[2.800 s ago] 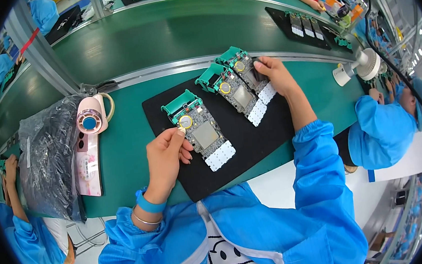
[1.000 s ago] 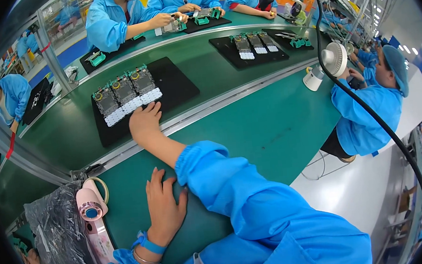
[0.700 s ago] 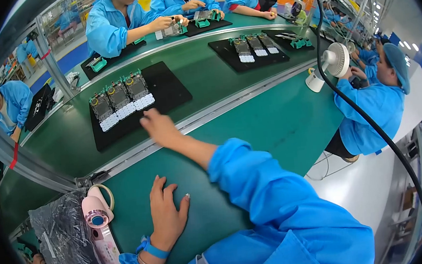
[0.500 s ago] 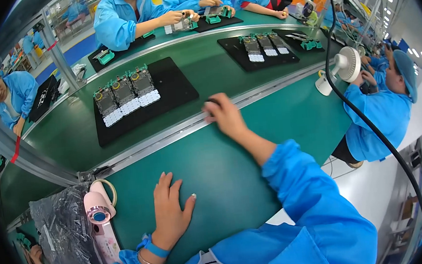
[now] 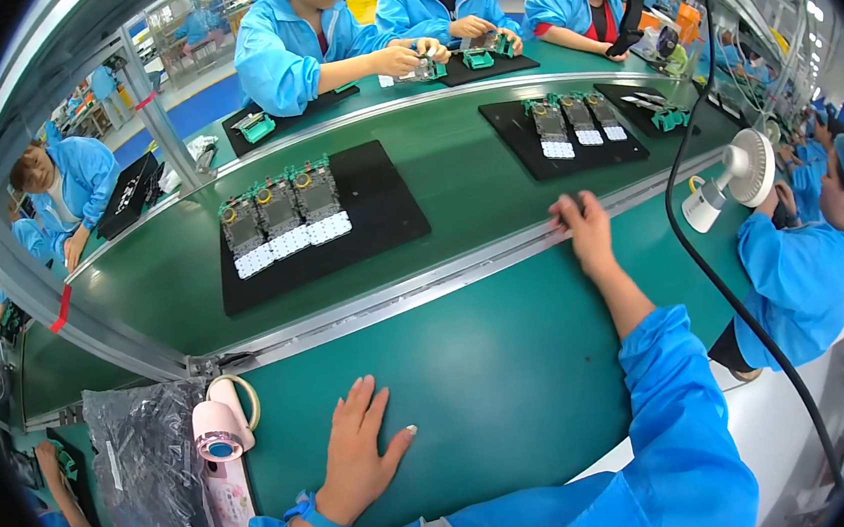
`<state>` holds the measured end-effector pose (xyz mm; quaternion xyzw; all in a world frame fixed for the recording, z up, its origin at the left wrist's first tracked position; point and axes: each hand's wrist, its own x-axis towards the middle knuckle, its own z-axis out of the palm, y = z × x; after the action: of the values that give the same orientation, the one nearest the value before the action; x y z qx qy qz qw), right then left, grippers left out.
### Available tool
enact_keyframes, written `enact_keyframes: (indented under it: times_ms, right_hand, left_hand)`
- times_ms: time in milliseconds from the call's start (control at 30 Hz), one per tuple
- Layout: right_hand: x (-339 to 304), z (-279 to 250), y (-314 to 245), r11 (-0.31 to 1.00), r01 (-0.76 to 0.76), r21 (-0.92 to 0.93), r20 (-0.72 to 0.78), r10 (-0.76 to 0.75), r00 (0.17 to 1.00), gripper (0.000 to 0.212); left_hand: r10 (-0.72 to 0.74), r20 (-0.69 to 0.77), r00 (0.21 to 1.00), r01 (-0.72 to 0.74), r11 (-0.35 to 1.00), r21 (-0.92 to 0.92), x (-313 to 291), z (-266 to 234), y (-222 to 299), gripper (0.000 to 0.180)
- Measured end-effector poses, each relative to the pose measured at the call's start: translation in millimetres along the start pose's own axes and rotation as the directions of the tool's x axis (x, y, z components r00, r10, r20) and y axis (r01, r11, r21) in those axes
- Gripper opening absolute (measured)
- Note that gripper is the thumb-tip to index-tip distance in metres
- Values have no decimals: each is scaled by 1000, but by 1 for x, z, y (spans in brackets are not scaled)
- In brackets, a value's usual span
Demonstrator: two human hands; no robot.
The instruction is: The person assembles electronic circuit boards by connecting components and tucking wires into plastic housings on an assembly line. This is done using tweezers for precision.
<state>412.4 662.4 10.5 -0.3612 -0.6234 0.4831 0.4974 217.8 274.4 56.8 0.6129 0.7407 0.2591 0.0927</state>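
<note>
My left hand [image 5: 357, 458] lies palm down on the green bench top [image 5: 492, 378], fingers stretched out and holding nothing. A blue band and a thin bracelet circle that wrist. Reaching forward, my right hand [image 5: 588, 234] is at the metal rail [image 5: 424, 291] between the bench and the green conveyor belt [image 5: 455, 180]. Its fingers are bent and apart; the tips look dark, and I make out nothing held. Beyond the rail, a black mat [image 5: 377, 212] carries three circuit board assemblies [image 5: 280, 216] with white lower parts. A second black mat [image 5: 522, 144] farther right carries similar boards [image 5: 583, 121].
Left of my left hand are a pink handheld fan [image 5: 220, 427] and a dark crinkled plastic bag [image 5: 148, 458]. A white desk fan [image 5: 736, 176] stands at right behind a hanging black cable [image 5: 682, 231]. Co-workers in blue sit across the belt and at both sides.
My right hand has moved rightward along the rail. My left hand stays flat on the bench. The whole view has shifted, so the scene sits lower and farther right.
</note>
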Motion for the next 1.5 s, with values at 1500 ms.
enact_keyframes:
  times_ms: [1500]
  right_hand:
    - [156,51,39,799,277,-534,388,-60,920,41]
  left_hand:
    - [-116,78,990,83,934,347,98,83,118,61]
